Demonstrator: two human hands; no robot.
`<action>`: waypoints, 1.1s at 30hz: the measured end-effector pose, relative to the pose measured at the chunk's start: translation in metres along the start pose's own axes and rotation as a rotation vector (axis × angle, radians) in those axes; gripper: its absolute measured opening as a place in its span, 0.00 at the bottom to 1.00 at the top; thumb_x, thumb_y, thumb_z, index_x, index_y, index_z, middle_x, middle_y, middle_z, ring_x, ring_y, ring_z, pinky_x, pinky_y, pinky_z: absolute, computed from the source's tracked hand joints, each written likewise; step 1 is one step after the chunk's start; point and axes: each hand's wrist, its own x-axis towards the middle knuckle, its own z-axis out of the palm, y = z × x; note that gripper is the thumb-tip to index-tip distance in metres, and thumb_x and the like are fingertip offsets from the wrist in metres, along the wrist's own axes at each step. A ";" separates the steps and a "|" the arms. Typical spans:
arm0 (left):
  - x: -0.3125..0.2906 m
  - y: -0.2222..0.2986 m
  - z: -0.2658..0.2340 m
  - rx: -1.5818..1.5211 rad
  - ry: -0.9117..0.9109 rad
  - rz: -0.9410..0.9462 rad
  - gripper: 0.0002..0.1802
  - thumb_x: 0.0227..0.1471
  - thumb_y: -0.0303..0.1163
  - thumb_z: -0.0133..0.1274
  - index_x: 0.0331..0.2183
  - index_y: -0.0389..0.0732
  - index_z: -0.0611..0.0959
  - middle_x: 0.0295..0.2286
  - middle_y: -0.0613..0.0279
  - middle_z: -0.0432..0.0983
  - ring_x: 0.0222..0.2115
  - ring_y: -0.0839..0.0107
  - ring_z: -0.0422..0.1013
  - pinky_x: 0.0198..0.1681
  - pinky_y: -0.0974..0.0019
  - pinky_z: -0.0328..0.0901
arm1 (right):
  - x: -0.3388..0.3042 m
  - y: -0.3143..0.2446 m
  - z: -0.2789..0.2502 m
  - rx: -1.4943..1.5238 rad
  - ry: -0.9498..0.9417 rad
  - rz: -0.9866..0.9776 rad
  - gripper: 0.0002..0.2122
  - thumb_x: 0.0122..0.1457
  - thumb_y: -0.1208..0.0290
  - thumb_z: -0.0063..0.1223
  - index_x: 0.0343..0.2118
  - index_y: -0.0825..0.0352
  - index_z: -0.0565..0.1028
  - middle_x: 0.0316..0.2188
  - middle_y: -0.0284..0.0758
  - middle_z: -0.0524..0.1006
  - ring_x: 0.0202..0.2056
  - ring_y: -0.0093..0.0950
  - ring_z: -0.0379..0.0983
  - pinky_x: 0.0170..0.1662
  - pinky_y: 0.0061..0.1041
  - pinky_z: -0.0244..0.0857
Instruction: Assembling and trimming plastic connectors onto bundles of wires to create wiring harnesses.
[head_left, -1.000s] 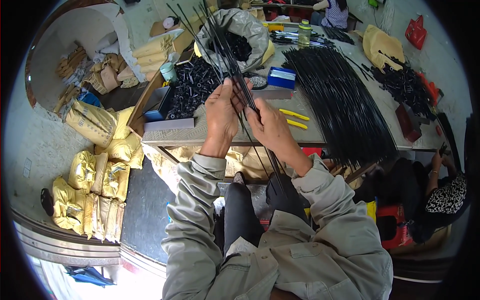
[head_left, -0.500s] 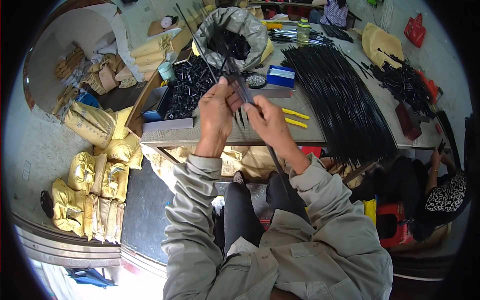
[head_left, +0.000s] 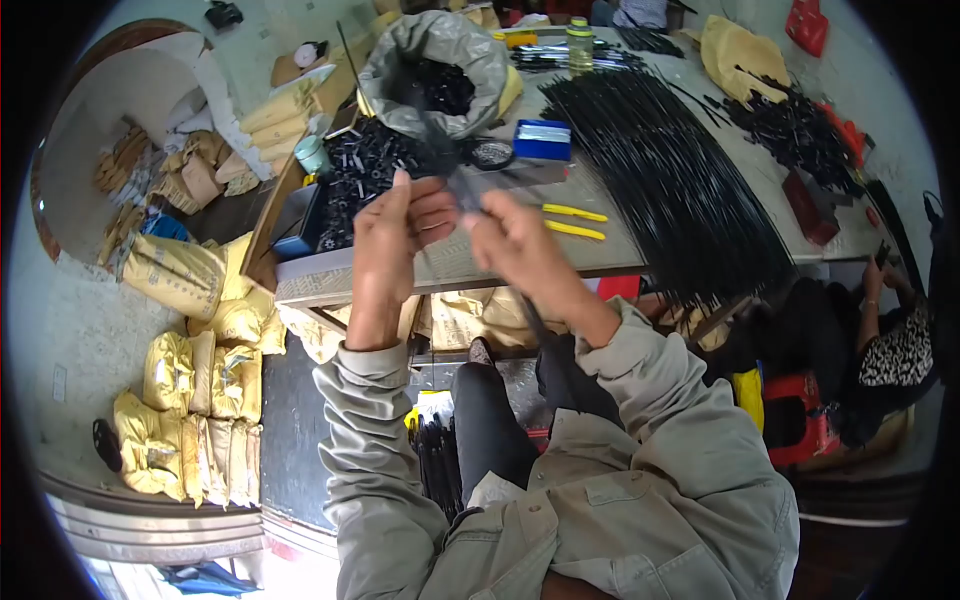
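Black rods [head_left: 440, 150], blurred, point to eleven o'clock from your left hand [head_left: 395, 235] and right hand [head_left: 510, 245], both gripping them.

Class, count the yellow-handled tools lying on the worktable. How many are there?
2: both yellow-handled tools lie side by side just right of the hands, one farther away, one nearer. Others may be hidden.

Both forearms enter from the 6 o'clock edge in grey-green sleeves and rise toward 12 o'clock. The left hand [head_left: 395, 235] is raised with the back toward the camera, fingers extended upward and thumb turned toward 3 o'clock. The right hand [head_left: 510, 245] sits just beside it at 3 o'clock, fingers curled inward in a pinch. Fingertips of both hands meet between them. Motion blur obscures the exact grip.
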 end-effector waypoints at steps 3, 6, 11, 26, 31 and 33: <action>0.002 -0.010 0.020 -0.231 -0.004 -0.004 0.21 0.56 0.41 0.38 0.39 0.30 0.73 0.21 0.61 0.72 0.18 0.76 0.66 0.25 0.74 0.66 | -0.005 0.014 0.004 0.023 -0.140 -0.016 0.08 0.57 0.67 0.44 0.27 0.67 0.67 0.15 0.27 0.67 0.17 0.13 0.61 0.20 0.13 0.54; 0.016 -0.032 0.007 -0.326 -0.094 0.075 0.21 0.57 0.41 0.37 0.39 0.31 0.72 0.21 0.62 0.70 0.17 0.77 0.64 0.22 0.76 0.63 | 0.004 0.028 -0.012 0.050 -0.327 -0.114 0.09 0.57 0.65 0.45 0.30 0.67 0.69 0.18 0.27 0.70 0.18 0.14 0.64 0.21 0.14 0.57; 0.022 -0.023 -0.025 -0.543 -0.245 0.105 0.18 0.57 0.40 0.37 0.35 0.33 0.72 0.19 0.65 0.66 0.15 0.80 0.58 0.18 0.79 0.55 | 0.079 0.071 -0.139 -1.004 0.114 0.056 0.14 0.49 0.60 0.53 0.30 0.68 0.73 0.26 0.38 0.76 0.26 0.34 0.74 0.29 0.30 0.68; 0.032 -0.035 -0.027 0.004 0.045 0.280 0.09 0.53 0.32 0.45 0.30 0.35 0.71 0.23 0.57 0.75 0.15 0.80 0.61 0.18 0.77 0.56 | 0.120 0.064 -0.157 -0.891 0.664 0.080 0.13 0.47 0.58 0.55 0.27 0.64 0.75 0.20 0.37 0.75 0.23 0.28 0.72 0.28 0.28 0.63; 0.030 -0.030 -0.022 0.100 -0.066 0.075 0.08 0.51 0.30 0.47 0.30 0.34 0.72 0.19 0.59 0.75 0.18 0.77 0.68 0.22 0.77 0.62 | 0.137 0.019 -0.089 -0.871 0.496 -0.252 0.12 0.49 0.61 0.53 0.27 0.66 0.74 0.19 0.36 0.74 0.19 0.24 0.70 0.27 0.26 0.63; 0.027 -0.031 -0.023 -0.001 -0.054 0.045 0.09 0.52 0.30 0.46 0.31 0.33 0.72 0.22 0.58 0.75 0.20 0.75 0.69 0.25 0.76 0.64 | 0.132 0.000 -0.059 -0.817 0.343 -0.318 0.11 0.50 0.63 0.53 0.27 0.67 0.74 0.18 0.37 0.74 0.19 0.25 0.70 0.26 0.25 0.62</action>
